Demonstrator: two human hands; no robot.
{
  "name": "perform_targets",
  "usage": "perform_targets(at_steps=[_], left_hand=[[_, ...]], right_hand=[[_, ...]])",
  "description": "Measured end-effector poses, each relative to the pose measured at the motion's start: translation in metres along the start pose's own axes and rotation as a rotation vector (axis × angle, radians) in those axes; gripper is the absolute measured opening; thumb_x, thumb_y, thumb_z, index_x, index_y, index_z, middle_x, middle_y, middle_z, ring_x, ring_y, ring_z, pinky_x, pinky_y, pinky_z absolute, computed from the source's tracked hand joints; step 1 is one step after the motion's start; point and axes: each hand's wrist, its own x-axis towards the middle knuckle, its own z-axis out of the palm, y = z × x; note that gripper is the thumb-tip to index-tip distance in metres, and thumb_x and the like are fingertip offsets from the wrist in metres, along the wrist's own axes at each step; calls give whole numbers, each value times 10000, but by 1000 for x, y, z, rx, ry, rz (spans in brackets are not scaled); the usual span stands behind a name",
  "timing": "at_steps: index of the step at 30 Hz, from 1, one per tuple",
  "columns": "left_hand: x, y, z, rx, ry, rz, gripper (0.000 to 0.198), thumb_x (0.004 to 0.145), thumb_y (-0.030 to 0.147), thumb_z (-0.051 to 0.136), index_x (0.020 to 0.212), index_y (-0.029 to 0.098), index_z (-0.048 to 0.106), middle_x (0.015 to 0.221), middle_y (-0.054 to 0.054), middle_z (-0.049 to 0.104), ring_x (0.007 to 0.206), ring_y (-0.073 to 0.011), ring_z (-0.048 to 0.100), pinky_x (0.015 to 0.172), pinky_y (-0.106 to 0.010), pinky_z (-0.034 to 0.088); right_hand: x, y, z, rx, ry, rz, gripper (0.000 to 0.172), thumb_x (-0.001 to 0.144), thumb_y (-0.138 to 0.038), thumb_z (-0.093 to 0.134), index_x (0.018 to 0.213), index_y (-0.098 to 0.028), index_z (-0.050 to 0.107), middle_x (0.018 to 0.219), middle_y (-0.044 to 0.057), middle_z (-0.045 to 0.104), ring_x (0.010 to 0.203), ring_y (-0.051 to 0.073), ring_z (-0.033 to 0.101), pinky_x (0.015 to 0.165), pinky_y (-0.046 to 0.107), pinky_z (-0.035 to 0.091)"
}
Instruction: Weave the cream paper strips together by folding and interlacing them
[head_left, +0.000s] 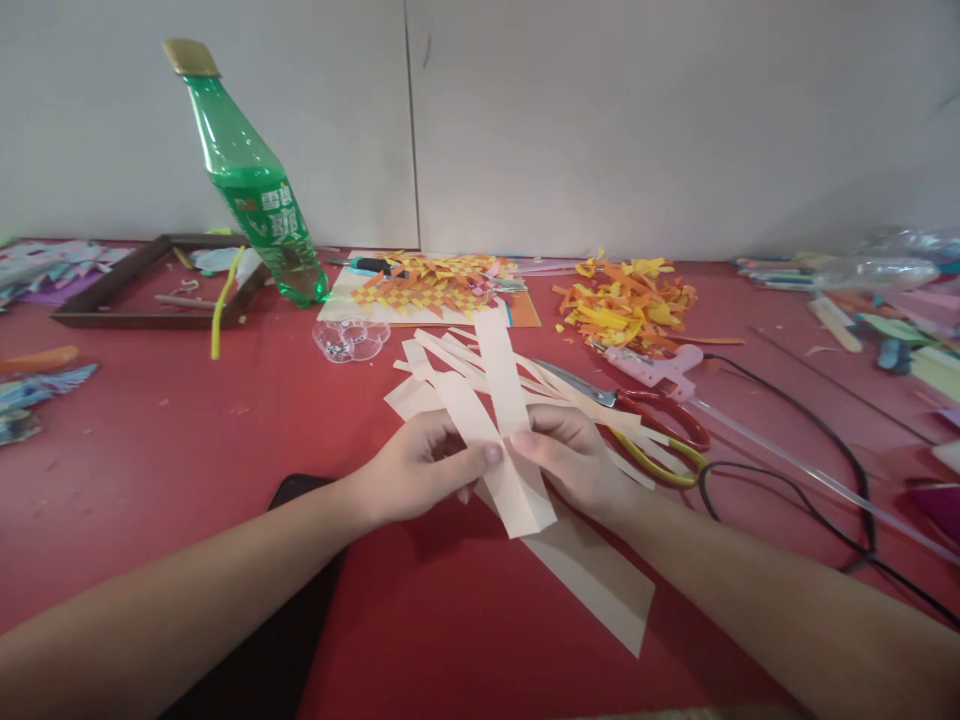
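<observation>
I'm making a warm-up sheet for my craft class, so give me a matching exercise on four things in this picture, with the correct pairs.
Column one:
1. Broad paper strips
2. Bottle
3. Glue gun
4. Frame

Column two:
A. pink
B. dark brown, lying flat
C. pinched by the left hand and right hand
D. green

Right pairs: 1-C, 2-D, 3-A, 4-B

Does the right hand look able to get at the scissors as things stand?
Probably yes, if it releases the cream paper: the right hand is near the scissors, whose red loop looks largely uncovered, though paper strips overlap the yellow one.
</observation>
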Motion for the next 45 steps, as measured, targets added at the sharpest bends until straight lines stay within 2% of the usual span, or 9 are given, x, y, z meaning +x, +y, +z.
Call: perform_targets(at_steps=[5, 11, 16, 20, 23, 27, 33, 40, 45], left_hand=[[1, -3, 0, 16, 17, -7, 280, 804, 399, 643, 724, 141, 569, 529, 45, 522, 448, -62, 471, 406, -175, 345], [1, -3, -1, 20, 24, 31, 255, 830, 360, 614, 712, 143, 554, 494, 55, 492, 423, -53, 436, 393, -169, 320], [1, -3, -2, 20, 49, -6, 333, 822, 434, 624, 675, 149, 536, 479, 50, 485, 412, -53, 422, 385, -169, 300], [0, -4, -3, 30, -25, -44, 394, 841, 508, 582, 704, 139, 577, 510, 36, 510, 412, -52, 418, 391, -171, 304], [0, -4, -3, 48, -70, -24, 361, 846, 460, 596, 700, 130, 592, 523, 26, 537, 421, -49, 427, 408, -172, 320], [0, -4, -3, 32, -46, 7, 297, 854, 395, 595, 720, 130, 592, 509, 33, 533, 423, -53, 434, 410, -170, 328], [0, -5, -3, 30, -38, 21, 260, 865, 347, 577, 733, 123, 589, 513, 31, 528, 436, -54, 447, 400, -162, 318], [2, -5, -2, 43, -6, 15, 293, 853, 366, 576, 681, 129, 564, 472, 35, 502, 406, -48, 413, 390, -163, 301], [0, -6, -3, 40, 45, -58, 321, 834, 407, 586, 674, 131, 553, 466, 34, 501, 402, -47, 407, 388, -157, 290]], right_hand=[[0, -1, 1, 0, -3, -5, 210, 871, -349, 619, 824, -178, 733, 773, 38, 713, 715, 179, 651, 611, 279, 519], [1, -3, 2, 10, 24, -28, 211, 874, -318, 616, 761, -167, 710, 774, 34, 696, 655, 143, 612, 568, 250, 479], [1, 0, 2, 9, 66, -9, 233, 870, -358, 616, 748, -174, 691, 696, 18, 667, 588, 134, 579, 513, 242, 450], [2, 0, 2, -37, 95, -16, 278, 855, -402, 627, 717, -165, 675, 641, 9, 628, 544, 119, 534, 481, 231, 421], [1, -1, 2, -2, 67, 8, 283, 857, -412, 623, 728, -165, 670, 657, 13, 636, 570, 129, 557, 511, 241, 446], [-1, 1, 2, 84, 9, 69, 290, 855, -417, 628, 729, -157, 653, 649, 10, 616, 590, 142, 569, 542, 263, 456], [0, 4, 0, 5, 14, 29, 307, 862, -399, 627, 688, -146, 624, 654, 11, 585, 584, 131, 526, 536, 260, 405], [1, 3, 2, 6, 34, 14, 310, 873, -396, 615, 675, -157, 615, 637, 0, 563, 570, 125, 509, 525, 257, 391], [2, -1, 2, -10, 55, -10, 320, 883, -404, 593, 671, -166, 622, 666, 10, 588, 600, 135, 525, 566, 271, 429]])
